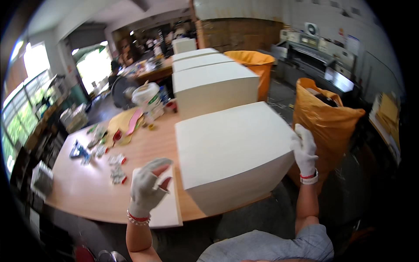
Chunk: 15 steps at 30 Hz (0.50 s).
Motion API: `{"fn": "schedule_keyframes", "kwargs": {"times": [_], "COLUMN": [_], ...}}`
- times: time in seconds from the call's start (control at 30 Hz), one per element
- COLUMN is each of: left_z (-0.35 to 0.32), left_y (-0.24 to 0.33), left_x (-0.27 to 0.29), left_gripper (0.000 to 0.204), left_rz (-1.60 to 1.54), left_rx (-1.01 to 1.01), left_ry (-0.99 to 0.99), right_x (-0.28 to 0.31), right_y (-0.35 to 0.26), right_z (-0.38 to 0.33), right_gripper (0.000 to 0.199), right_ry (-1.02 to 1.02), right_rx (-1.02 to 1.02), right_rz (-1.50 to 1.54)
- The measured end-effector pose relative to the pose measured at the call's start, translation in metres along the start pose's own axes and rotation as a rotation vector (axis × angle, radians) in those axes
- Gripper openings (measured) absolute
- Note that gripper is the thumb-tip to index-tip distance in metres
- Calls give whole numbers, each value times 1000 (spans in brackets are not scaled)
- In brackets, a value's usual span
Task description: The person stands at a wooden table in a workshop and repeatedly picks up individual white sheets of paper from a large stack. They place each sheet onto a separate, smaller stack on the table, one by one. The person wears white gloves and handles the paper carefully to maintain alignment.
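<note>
- White stack [235, 144], on desk [152, 148]
- Right hand [304, 148], at stack's right edge; cannot tell whether grip holds
- Left hand [147, 187], grip parted, empty

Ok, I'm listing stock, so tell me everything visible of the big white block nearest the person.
The block is large and boxy, with a smooth white top and shaded, creamier sides. It looks like stacked paper, though single sheets can't be made out. It sits flat on the table, toward the right edge, with similar blocks behind it. The gloved right hand seems to touch its right side; the left hand is apart.
</note>
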<state>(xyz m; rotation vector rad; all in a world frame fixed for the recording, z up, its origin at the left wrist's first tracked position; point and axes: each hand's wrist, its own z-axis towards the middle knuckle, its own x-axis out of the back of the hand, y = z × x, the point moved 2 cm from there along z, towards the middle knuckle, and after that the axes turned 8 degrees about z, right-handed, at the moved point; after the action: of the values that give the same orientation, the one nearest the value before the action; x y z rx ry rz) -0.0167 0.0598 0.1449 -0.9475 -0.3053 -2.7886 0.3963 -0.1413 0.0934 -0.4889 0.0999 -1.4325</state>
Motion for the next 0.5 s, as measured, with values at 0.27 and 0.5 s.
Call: {"fn": "schedule_keyframes", "kwargs": {"times": [0.27, 0.5], "left_z": [140, 159], "left_y": [120, 130], "left_x": [-118, -184], "left_gripper": [24, 11], "left_rz": [-116, -17], "left_rx": [-369, -262], "left_ry": [-531, -733], "right_x": [24, -1], "right_y": [29, -9], "right_z": [4, 61], "right_gripper": [15, 36], "right_ry": [-260, -153], "right_rx": [161, 219], "right_rz": [-132, 192]}}
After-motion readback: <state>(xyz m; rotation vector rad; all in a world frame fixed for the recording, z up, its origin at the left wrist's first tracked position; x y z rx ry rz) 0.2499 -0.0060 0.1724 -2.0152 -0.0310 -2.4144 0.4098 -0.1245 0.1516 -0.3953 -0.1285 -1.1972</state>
